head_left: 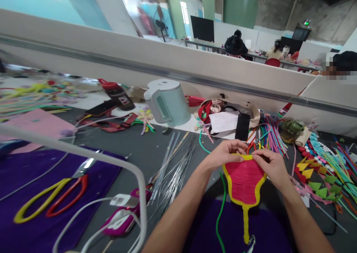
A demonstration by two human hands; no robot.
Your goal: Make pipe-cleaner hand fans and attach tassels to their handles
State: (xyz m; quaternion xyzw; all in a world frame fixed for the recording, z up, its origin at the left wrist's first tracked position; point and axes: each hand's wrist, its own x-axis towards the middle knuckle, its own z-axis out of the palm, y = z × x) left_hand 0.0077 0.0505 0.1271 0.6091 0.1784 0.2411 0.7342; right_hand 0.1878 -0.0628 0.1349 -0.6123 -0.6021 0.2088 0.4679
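Observation:
A pink-red panel with a yellow edging and a narrow yellow stem point(245, 178), seemingly made of pipe cleaners, hangs between my hands. My left hand point(226, 154) pinches its top edge at the left, fingers curled behind it. At the top right corner, my right hand point(273, 166) grips the yellow edging between thumb and fingers. A whitish twist of strands point(251, 242) dangles by the stem's lower end. Left of the panel runs a long green pipe cleaner point(221, 215). Beyond my fingers lie a black phone point(242, 127) and a bundle of coloured pipe cleaners point(273, 134).
Large scissors point(67, 186) with yellow and red handles lie on purple cloth at left. A white tube frame point(141, 182) and cables cross the near left. Thin wires point(178, 171) spread mid-table. A pale kettle point(170, 103) and a bottle point(118, 95) stand by the partition.

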